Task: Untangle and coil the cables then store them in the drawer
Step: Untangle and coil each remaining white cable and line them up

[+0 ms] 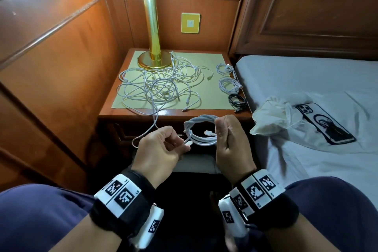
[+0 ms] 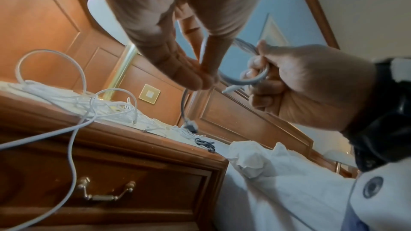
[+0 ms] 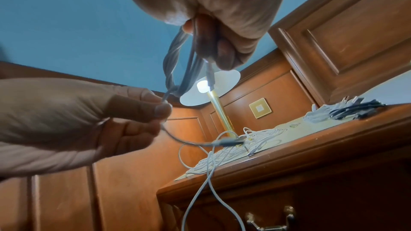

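Note:
In front of the nightstand (image 1: 204, 113) my right hand (image 1: 223, 129) grips a coil of white cable (image 1: 201, 131), which also shows in the right wrist view as the coil (image 3: 175, 59). My left hand (image 1: 182, 143) pinches that cable's loose tail near its plug, beside the coil (image 2: 244, 81). A tangle of white cables (image 1: 161, 86) lies on the mat by the lamp base, and one strand (image 1: 154, 120) hangs over the front edge. Two white coils (image 1: 225, 67) (image 1: 229, 84) and a black coil (image 1: 237, 100) lie at the mat's right edge. The drawer (image 2: 142, 169) is closed.
A brass lamp (image 1: 152, 47) stands at the back of the nightstand. The bed (image 1: 306, 75) lies to the right, with a white cloth bag (image 1: 274, 118) and a phone (image 1: 325, 122) on it. Wood panelling closes off the left side. The drawer handle (image 2: 104, 193) hangs low.

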